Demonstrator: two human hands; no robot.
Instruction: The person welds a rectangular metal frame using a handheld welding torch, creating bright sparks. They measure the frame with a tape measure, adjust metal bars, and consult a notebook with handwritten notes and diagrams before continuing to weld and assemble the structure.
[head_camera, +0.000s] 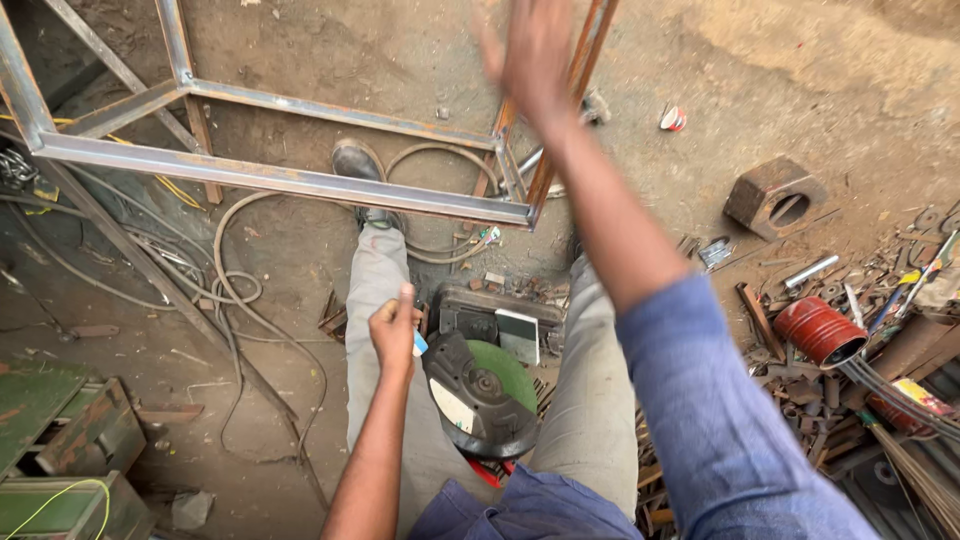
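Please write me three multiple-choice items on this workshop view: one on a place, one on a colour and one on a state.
1. Where is the angle grinder?
A. between the person's legs
B. on top of the metal frame
C. inside the red can

2. What colour is the grinder's disc?
A. yellow
B. green
C. white

3. How is the right hand?
A. closed round a hammer
B. flat on the ground
C. raised and open at the frame's rusty upright

Key: 1 A, the grinder lies low between the two grey trouser legs, beside the left hand, which is closed on a small pale object. 2 B, the disc shows green under the black guard. 3 C, the right hand's fingers are spread, blurred, up by the upright of the metal frame, holding nothing visible.
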